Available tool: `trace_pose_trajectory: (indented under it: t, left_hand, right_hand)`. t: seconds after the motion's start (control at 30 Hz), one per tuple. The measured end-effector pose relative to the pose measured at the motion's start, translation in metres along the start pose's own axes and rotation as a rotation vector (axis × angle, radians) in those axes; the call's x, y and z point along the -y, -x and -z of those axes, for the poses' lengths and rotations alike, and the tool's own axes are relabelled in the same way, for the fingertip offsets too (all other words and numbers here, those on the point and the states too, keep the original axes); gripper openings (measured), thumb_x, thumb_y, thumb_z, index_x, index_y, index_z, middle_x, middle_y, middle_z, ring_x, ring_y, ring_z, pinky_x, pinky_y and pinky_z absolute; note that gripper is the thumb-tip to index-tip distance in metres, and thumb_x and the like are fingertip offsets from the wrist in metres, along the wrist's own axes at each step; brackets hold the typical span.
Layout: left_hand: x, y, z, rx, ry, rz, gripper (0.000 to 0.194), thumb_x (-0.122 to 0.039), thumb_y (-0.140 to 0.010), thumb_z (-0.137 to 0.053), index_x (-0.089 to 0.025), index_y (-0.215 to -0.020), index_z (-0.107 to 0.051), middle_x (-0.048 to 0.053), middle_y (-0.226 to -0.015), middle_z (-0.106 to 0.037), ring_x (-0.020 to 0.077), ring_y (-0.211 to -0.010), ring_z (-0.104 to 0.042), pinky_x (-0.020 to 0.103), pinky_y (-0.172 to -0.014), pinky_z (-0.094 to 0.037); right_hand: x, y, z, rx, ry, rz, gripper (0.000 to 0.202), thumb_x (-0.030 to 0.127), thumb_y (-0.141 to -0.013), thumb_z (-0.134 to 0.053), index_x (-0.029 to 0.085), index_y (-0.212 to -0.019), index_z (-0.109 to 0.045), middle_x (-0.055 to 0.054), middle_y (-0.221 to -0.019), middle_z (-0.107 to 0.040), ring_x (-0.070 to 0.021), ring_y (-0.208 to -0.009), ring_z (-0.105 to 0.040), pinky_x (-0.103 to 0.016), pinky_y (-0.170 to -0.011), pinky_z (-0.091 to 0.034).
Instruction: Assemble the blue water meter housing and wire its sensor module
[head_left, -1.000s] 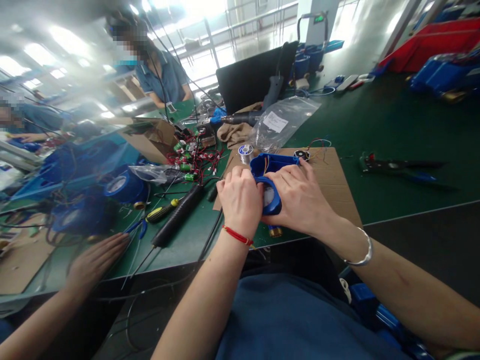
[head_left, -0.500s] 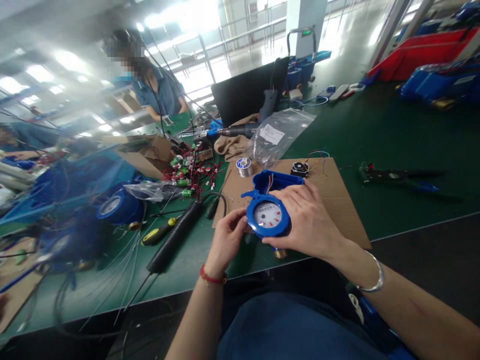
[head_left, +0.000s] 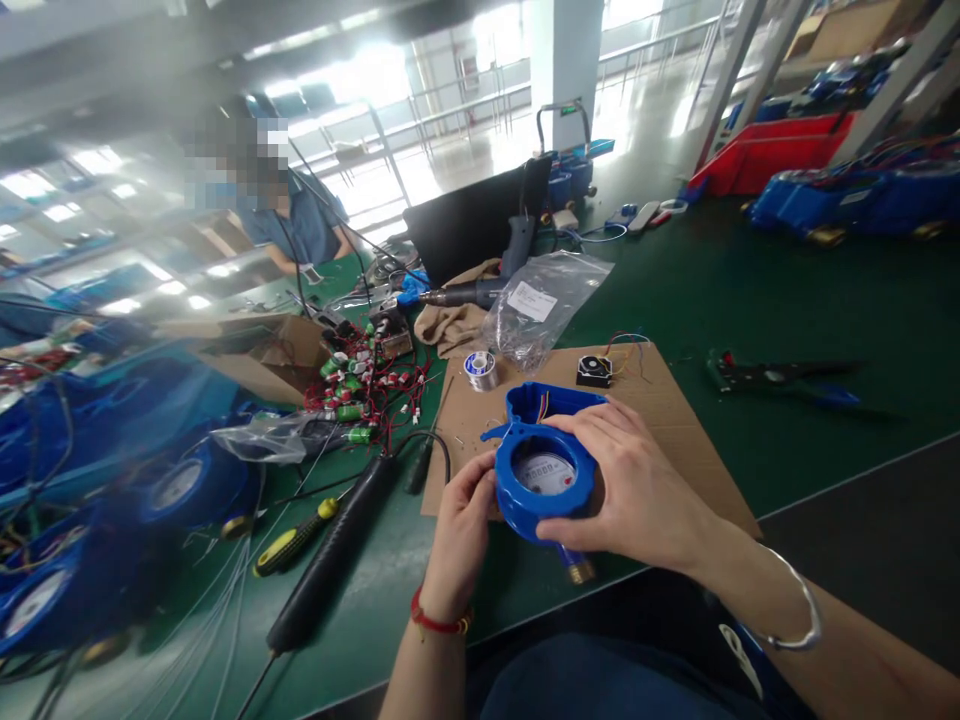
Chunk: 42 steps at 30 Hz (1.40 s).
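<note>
A blue water meter [head_left: 541, 525] is tilted up at the table's front edge, its round dial [head_left: 546, 472] set deep inside a thick blue ring. My right hand [head_left: 637, 480] wraps round the ring's right side, thumb at the front and fingers over the top. At the ring's left side my left hand [head_left: 466, 515] pinches its edge with thumb and fingers. Behind the ring, an open blue housing [head_left: 525, 402] with thin coloured wires inside is joined to the meter. A brass-threaded pipe end [head_left: 579, 568] sticks out below.
Cardboard [head_left: 675, 440] lies beneath, bearing a solder spool [head_left: 481, 369] and a small black module [head_left: 595, 370]. Left are a screwdriver [head_left: 292, 538], a black rod-shaped tool [head_left: 330, 560] and wired green components [head_left: 360, 390]. Pliers [head_left: 780, 372] lie right. A co-worker [head_left: 300, 225] sits across the table.
The meter has tipped, so the ring's wall now hides more of the dial. Both hands stay on it. The whole view has shifted as the head turned.
</note>
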<state>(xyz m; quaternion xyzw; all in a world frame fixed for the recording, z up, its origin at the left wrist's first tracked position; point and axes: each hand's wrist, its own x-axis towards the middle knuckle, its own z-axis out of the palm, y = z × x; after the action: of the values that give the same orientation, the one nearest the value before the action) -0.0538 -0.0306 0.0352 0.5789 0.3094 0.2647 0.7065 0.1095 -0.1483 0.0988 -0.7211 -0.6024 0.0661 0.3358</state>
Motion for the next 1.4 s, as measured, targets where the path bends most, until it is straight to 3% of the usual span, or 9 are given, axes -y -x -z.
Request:
trace_pose_trajectory:
  t: [0.1, 0.2, 0.47, 0.6, 0.83, 0.93, 1.03, 1.27, 1.4]
  left_hand:
    - [0.003, 0.003, 0.002, 0.023, 0.016, -0.011, 0.024, -0.033, -0.09, -0.062, -0.018, -0.108, -0.07, 0.007, -0.113, -0.067, 0.0196, -0.102, -0.061, 0.026, -0.088, -0.048]
    - [0.008, 0.007, -0.001, 0.025, 0.033, -0.035, 0.027, -0.034, -0.088, -0.066, -0.019, -0.109, -0.071, 0.009, -0.129, -0.06, 0.0261, -0.125, -0.05, 0.034, -0.107, -0.038]
    - [0.031, -0.001, -0.013, -0.251, 0.071, -0.062, 0.027, -0.039, -0.077, -0.076, -0.021, -0.096, -0.071, 0.007, -0.119, -0.065, 0.0281, -0.121, -0.055, 0.039, -0.106, -0.041]
    - [0.034, -0.008, -0.013, -0.291, 0.081, -0.048, 0.035, -0.041, -0.071, -0.081, -0.021, -0.099, -0.072, 0.01, -0.122, -0.065, 0.031, -0.122, -0.055, 0.043, -0.106, -0.043]
    - [0.033, -0.016, -0.015, -0.248, 0.142, 0.035, 0.031, -0.042, -0.066, -0.084, -0.02, -0.086, -0.076, 0.009, -0.102, -0.071, 0.0328, -0.128, -0.051, 0.045, -0.109, -0.041]
    - [0.024, -0.017, -0.016, -0.202, 0.166, 0.088, 0.032, -0.041, -0.071, -0.081, -0.02, -0.095, -0.076, 0.009, -0.111, -0.069, 0.0318, -0.128, -0.05, 0.044, -0.108, -0.042]
    - [0.013, -0.017, -0.014, -0.139, 0.141, 0.113, 0.024, -0.037, -0.07, -0.081, -0.018, -0.084, -0.076, 0.009, -0.122, -0.064, 0.0312, -0.127, -0.05, 0.041, -0.108, -0.042]
    - [-0.002, -0.019, -0.008, -0.031, 0.018, 0.155, 0.021, -0.036, -0.076, -0.077, -0.016, -0.078, -0.072, 0.008, -0.115, -0.06, 0.0266, -0.113, -0.053, 0.035, -0.096, -0.046]
    - [-0.003, -0.019, -0.01, -0.049, -0.044, 0.107, 0.021, -0.036, -0.077, -0.076, -0.016, -0.077, -0.069, 0.007, -0.113, -0.059, 0.0257, -0.115, -0.051, 0.034, -0.101, -0.04]
  right_hand:
    - [0.0, -0.001, 0.001, -0.021, -0.049, -0.048, 0.078, 0.058, -0.059, -0.083, 0.016, -0.12, -0.058, -0.008, -0.114, -0.063, -0.0296, -0.112, -0.052, -0.049, -0.108, -0.028]
    - [0.0, -0.002, 0.003, -0.017, -0.1, -0.105, 0.078, 0.056, -0.057, -0.085, 0.017, -0.12, -0.058, -0.008, -0.115, -0.062, -0.0302, -0.113, -0.051, -0.049, -0.107, -0.03]
    - [0.001, -0.005, 0.005, -0.039, -0.214, -0.152, 0.077, 0.052, -0.053, -0.087, 0.02, -0.117, -0.06, -0.006, -0.112, -0.063, -0.0312, -0.11, -0.052, -0.049, -0.105, -0.029]
    - [-0.002, -0.005, 0.005, -0.039, -0.261, -0.161, 0.077, 0.055, -0.052, -0.087, 0.019, -0.115, -0.061, -0.007, -0.111, -0.063, -0.0317, -0.111, -0.051, -0.05, -0.107, -0.027]
    - [-0.005, -0.005, 0.006, -0.042, -0.311, -0.205, 0.087, 0.054, -0.047, -0.088, 0.015, -0.12, -0.061, -0.009, -0.116, -0.062, -0.0329, -0.113, -0.05, -0.05, -0.112, -0.022]
    - [-0.006, -0.005, 0.008, -0.015, -0.326, -0.212, 0.088, 0.055, -0.047, -0.088, 0.015, -0.121, -0.061, -0.009, -0.117, -0.061, -0.0332, -0.114, -0.049, -0.051, -0.113, -0.021]
    - [-0.007, -0.006, 0.009, -0.005, -0.342, -0.21, 0.088, 0.056, -0.047, -0.088, 0.016, -0.121, -0.061, -0.009, -0.117, -0.061, -0.0333, -0.114, -0.049, -0.051, -0.112, -0.023]
    - [-0.01, -0.006, 0.011, -0.01, -0.383, -0.228, 0.087, 0.055, -0.046, -0.089, 0.016, -0.119, -0.061, -0.01, -0.116, -0.062, -0.0348, -0.114, -0.05, -0.053, -0.11, -0.026]
    - [-0.012, -0.004, 0.012, -0.001, -0.408, -0.23, 0.084, 0.054, -0.047, -0.089, 0.018, -0.118, -0.063, -0.009, -0.116, -0.062, -0.0348, -0.113, -0.05, -0.053, -0.108, -0.028]
